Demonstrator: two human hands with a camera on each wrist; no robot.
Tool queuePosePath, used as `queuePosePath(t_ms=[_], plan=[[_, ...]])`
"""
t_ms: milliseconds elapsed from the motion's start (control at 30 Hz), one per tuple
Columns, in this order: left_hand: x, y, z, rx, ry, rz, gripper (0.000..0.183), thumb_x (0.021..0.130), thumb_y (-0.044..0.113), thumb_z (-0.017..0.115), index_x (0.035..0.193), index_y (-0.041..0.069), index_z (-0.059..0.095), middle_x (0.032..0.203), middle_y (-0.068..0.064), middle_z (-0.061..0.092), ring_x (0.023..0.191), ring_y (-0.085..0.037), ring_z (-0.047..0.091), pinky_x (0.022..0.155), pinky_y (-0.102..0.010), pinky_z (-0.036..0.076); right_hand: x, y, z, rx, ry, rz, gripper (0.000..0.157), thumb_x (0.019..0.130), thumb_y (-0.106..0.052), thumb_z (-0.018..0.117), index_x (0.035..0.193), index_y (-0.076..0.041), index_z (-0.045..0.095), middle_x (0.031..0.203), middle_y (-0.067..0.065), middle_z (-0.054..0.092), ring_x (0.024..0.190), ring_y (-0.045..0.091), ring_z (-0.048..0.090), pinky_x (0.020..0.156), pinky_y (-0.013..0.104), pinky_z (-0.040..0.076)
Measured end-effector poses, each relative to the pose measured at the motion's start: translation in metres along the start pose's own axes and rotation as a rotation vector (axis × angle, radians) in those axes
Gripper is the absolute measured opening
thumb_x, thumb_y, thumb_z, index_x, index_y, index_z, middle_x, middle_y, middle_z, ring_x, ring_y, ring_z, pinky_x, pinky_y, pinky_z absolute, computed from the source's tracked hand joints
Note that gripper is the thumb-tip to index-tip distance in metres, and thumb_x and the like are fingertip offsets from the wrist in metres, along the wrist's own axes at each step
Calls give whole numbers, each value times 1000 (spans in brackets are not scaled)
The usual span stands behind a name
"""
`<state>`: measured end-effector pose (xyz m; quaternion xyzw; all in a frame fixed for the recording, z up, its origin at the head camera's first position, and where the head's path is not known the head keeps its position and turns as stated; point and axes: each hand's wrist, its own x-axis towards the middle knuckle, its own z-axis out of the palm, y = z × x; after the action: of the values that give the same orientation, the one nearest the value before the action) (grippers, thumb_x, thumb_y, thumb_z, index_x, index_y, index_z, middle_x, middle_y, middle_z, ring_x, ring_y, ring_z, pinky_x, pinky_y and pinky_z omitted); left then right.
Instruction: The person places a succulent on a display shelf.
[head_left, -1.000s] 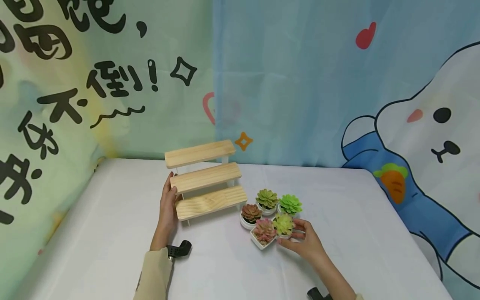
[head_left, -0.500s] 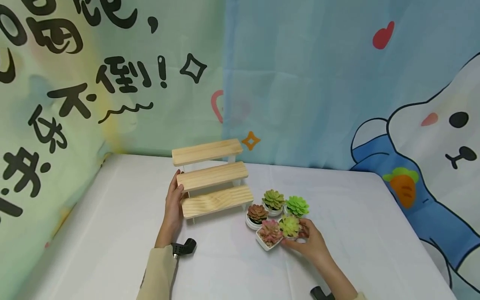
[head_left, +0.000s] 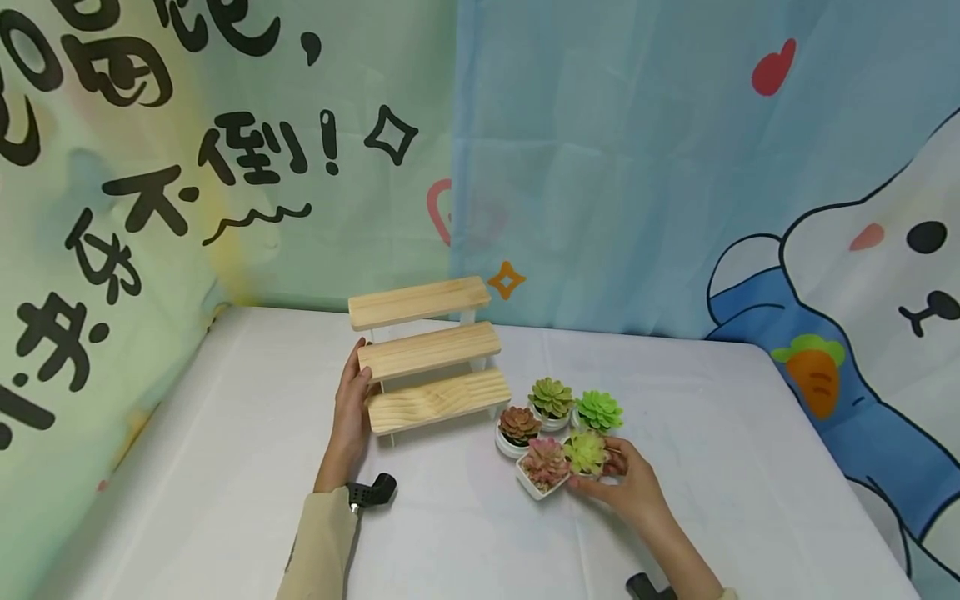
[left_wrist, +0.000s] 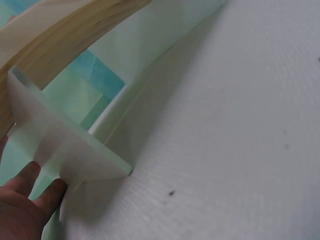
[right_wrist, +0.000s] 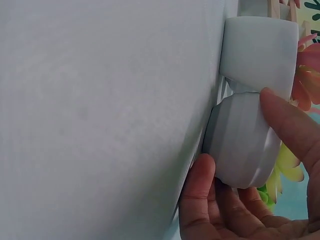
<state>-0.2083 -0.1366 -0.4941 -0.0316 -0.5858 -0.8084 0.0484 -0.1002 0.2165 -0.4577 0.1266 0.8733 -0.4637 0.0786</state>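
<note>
A three-tier wooden display stand (head_left: 429, 350) with white side supports stands on the table. My left hand (head_left: 352, 404) rests against its left side; in the left wrist view, extended fingers (left_wrist: 51, 196) touch the pale side panel (left_wrist: 70, 135). Right of the stand, several potted artificial succulents sit close together. My right hand (head_left: 626, 483) holds the yellow-green succulent (head_left: 585, 452), thumb and fingers about its ribbed white pot (right_wrist: 245, 140). Touching or almost touching that pot is the pink succulent (head_left: 545, 462) in a square white pot. The yellow-green leaves are partly hidden in the right wrist view.
Behind the held plant are a brown succulent (head_left: 519, 425), an olive-green one (head_left: 551, 398) and a bright green one (head_left: 598, 410). A white cloth covers the table (head_left: 247, 467). Printed curtains (head_left: 600, 167) hang along its back and left sides.
The head view has shifted slightly, so everything appears a little further right. Both hands keep their places at the stand and the yellow-green succulent; nothing else visibly changes.
</note>
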Motion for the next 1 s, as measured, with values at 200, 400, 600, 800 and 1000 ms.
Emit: queuePosePath(t_ms=[200, 400, 600, 800, 1000], plan=[[-2, -2, -1, -10, 10, -8, 63, 98, 23, 42, 156, 13, 22, 160, -9, 22, 138, -27, 29, 111, -46, 25, -2, 1, -3, -15, 7, 20, 86, 76, -19, 84, 142, 9, 35, 132, 33, 49, 115, 41, 52, 93, 50, 46], [-2, -2, -3, -14, 11, 2, 63, 98, 23, 42, 157, 13, 21, 160, -10, 21, 138, -27, 28, 111, -45, 25, -3, 3, -8, -16, 18, 60, 88, 75, -24, 85, 142, 8, 36, 133, 33, 48, 115, 40, 51, 94, 50, 45], [-2, -1, -3, -21, 11, 0, 63, 98, 21, 41, 157, 12, 21, 160, -11, 21, 137, -27, 29, 110, -44, 26, -9, 5, -14, 0, 22, 95, 93, 73, -29, 86, 142, 6, 36, 135, 31, 47, 115, 38, 50, 91, 47, 46], [-2, 0, -3, -25, 12, 2, 64, 96, 22, 43, 156, 10, 22, 160, -12, 22, 139, -27, 27, 113, -48, 22, -13, 5, -22, -7, 50, 89, 92, 73, -30, 86, 143, 4, 37, 133, 27, 50, 112, 33, 50, 80, 35, 47], [0, 1, -1, -31, -2, 4, 64, 98, 23, 43, 156, 11, 22, 160, -12, 22, 139, -28, 27, 113, -50, 22, -20, -2, -24, 17, 73, 38, 86, 75, -22, 85, 143, 1, 38, 130, 22, 52, 109, 26, 54, 76, 23, 47]])
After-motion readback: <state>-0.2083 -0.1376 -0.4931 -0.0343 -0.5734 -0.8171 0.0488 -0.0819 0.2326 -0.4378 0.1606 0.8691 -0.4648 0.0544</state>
